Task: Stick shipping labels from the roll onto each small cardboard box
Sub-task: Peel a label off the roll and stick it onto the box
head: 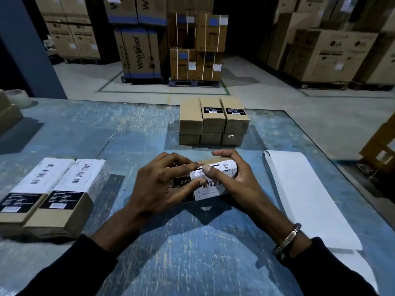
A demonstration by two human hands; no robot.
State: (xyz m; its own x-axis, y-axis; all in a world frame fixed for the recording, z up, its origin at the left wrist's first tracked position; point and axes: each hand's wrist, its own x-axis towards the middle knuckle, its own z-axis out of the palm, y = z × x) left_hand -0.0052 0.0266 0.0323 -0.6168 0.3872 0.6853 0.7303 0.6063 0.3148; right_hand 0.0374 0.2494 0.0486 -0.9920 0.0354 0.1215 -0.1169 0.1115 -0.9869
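Note:
A small cardboard box [215, 162] lies on the blue table [132, 133] in front of me, with a white shipping label [210, 189] on its top face. My left hand [162, 184] holds the box's left end, fingers curled over it and thumb on the label. My right hand [233, 176] grips the right end, thumb pressing the label near the middle. Two labelled boxes [62, 193] lie side by side at the left. A stack of several small boxes [213, 122] without white labels stands behind.
A long white strip of label backing [303, 195] lies on the table at the right. A roll of tape [18, 98] and another carton [8, 116] sit at the far left. Large stacked cartons [196, 45] on pallets fill the warehouse floor beyond the table.

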